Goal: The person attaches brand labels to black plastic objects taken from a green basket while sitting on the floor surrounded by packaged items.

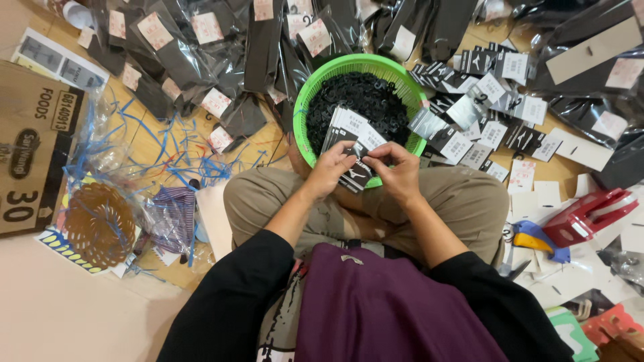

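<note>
Purple cloth (396, 308) lies closest to the camera, draped over the lap between two black sleeves. Beyond it the person's knees in khaki trousers (463, 201) are folded on the wooden floor (154, 147). Both hands meet just above the knees: the left hand (330, 169) and the right hand (397, 171) are together, fingers pinched on one small black hang tag (357, 174). It sits over the near rim of a single green basket (349, 66). The tag's long axis runs roughly away from the person, tilted a little to the left, its far end toward the basket.

That basket is filled with small black plastic pieces (365, 97), too many and too tangled to count. A fanned bundle of tags (352, 127) rests on them, just beyond the fingers; the number cannot be told.

To the right, a loose spread of black and white tags (483, 114) covers the floor, well over a dozen. One red tool (590, 214) and one blue-and-yellow tool (537, 240) lie near the right knee. Dark bagged goods (201, 53) are heaped at the far side. One brown woven disc (99, 224) and one cardboard box (33, 154) lie at the left.
</note>
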